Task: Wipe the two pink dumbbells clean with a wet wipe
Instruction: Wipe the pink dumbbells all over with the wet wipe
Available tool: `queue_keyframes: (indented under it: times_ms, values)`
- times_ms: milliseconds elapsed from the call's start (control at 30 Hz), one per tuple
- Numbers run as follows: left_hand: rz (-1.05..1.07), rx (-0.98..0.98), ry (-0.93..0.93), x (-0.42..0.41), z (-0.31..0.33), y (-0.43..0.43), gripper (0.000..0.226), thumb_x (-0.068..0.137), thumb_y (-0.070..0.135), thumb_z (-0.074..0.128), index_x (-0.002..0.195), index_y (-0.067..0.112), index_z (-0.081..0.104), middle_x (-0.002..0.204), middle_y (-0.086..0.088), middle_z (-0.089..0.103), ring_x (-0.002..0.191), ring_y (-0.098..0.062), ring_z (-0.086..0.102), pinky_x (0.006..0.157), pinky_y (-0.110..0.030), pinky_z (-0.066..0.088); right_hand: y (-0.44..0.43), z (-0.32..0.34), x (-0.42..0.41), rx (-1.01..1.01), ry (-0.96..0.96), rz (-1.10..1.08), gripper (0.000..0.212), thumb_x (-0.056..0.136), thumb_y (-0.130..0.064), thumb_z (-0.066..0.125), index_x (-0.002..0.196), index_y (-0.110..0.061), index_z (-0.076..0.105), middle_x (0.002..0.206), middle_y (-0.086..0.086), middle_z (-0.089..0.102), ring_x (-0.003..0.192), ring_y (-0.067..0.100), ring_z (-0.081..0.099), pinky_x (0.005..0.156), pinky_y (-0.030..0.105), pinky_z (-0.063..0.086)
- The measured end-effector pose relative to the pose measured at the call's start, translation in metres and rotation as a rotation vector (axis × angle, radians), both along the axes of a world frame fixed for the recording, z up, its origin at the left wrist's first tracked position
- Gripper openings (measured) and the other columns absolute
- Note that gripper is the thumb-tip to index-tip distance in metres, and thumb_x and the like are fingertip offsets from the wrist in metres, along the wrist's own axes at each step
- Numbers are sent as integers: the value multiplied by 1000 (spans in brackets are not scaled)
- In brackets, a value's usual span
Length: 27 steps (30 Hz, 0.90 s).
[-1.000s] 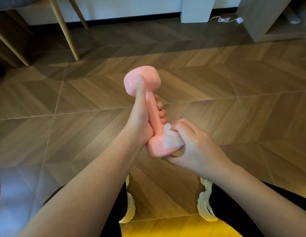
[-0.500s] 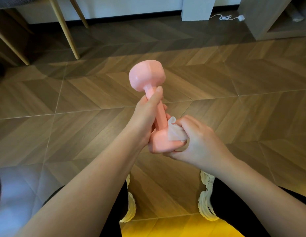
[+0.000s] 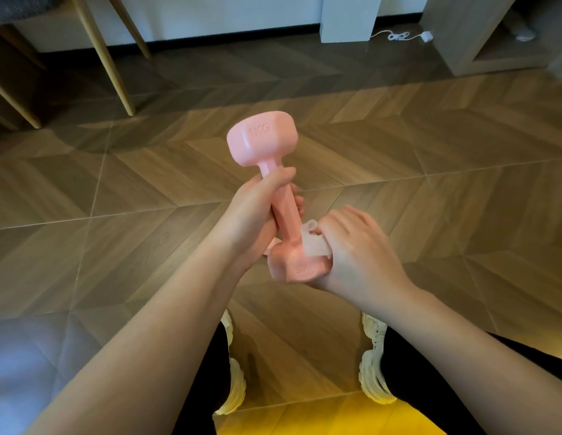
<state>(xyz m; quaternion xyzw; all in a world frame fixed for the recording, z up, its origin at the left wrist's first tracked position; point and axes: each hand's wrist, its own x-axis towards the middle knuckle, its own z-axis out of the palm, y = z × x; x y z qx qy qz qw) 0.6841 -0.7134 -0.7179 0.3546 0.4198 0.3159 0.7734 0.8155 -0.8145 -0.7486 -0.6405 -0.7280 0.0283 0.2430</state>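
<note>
Above the wood floor, L hand grips pink dumbbell handle, fingers curled round; R hand presses wet wipe on lower head, fingers bent over it.

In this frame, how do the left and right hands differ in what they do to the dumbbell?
The left hand grips the pink dumbbell bare, by its handle; the right hand holds a wet wipe against it. The left hand sits mid-handle, while the right hand is at the near head. Shared: both are on the same dumbbell, held above the floor.
</note>
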Motion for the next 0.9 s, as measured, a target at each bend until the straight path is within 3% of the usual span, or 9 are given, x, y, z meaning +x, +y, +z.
queue_keyframes:
  times_ms: [100, 233, 300, 433, 600, 667, 733, 800, 900]
  values:
    - [57, -54, 9, -1, -1, 1, 19, 88, 23, 67, 83, 14, 50, 67, 1, 47, 66, -17, 48, 64, -31, 43, 3, -1, -1, 14, 8, 29, 47, 56, -39, 86, 83, -11, 59, 79, -3, 54, 81, 21, 56, 93, 39, 46]
    - [60, -172, -25, -4, 0, 1, 26, 90, 32, 65, 77, 19, 47, 57, 4, 41, 46, -11, 38, 45, -22, 39, 3, -2, -10, -79, 143, 150, 48, 59, -50, 84, 82, -23, 52, 81, -17, 38, 82, 10, 45, 81, 20, 25]
    - [41, -166, -9, -7, -1, 3, 29, 89, 31, 68, 72, 18, 48, 58, 2, 43, 46, -12, 42, 46, -23, 43, 3, -5, -10, -83, 127, 154, 44, 62, -47, 83, 82, -23, 53, 79, -15, 42, 82, 12, 47, 80, 21, 26]
    - [64, -145, 63, -7, -3, 7, 26, 87, 25, 70, 69, 15, 54, 59, 1, 49, 55, -15, 49, 61, -28, 45, 2, -8, -6, -34, 28, 96, 38, 60, -33, 80, 85, -11, 62, 80, 0, 59, 81, 23, 56, 83, 32, 39]
    - [36, -190, -55, -5, -3, 8, 32, 87, 26, 68, 61, 19, 50, 53, 3, 41, 45, -12, 40, 46, -23, 37, 4, -8, -5, -95, 44, 164, 44, 58, -36, 81, 91, -13, 62, 89, -1, 62, 89, 19, 55, 91, 35, 42]
    - [57, -164, -58, -5, -4, 8, 27, 84, 25, 70, 62, 19, 55, 57, 2, 47, 48, -13, 45, 49, -24, 42, 4, -7, -4, -111, 44, 154, 43, 58, -33, 83, 91, -13, 64, 89, -1, 63, 89, 21, 59, 91, 35, 41]
    - [98, -113, -5, -7, -6, 6, 18, 76, 23, 75, 75, 16, 59, 62, 3, 53, 56, -12, 52, 58, -26, 47, 3, -6, -3, -102, 26, 128, 40, 60, -32, 80, 91, -12, 65, 90, -1, 65, 90, 22, 61, 95, 37, 43]
    - [142, -106, 38, -9, -10, 5, 24, 73, 23, 77, 84, 15, 57, 61, 5, 54, 59, -11, 53, 62, -28, 47, 2, -6, -2, -82, 3, 111, 39, 60, -31, 79, 92, -12, 66, 90, -1, 66, 91, 22, 62, 97, 41, 45]
    - [147, -118, 21, -9, -10, 5, 20, 83, 22, 73, 73, 17, 56, 57, 3, 50, 52, -13, 50, 56, -26, 45, 3, -8, -3, -93, -1, 149, 43, 58, -28, 83, 92, -10, 65, 90, 1, 65, 89, 23, 61, 93, 41, 47]
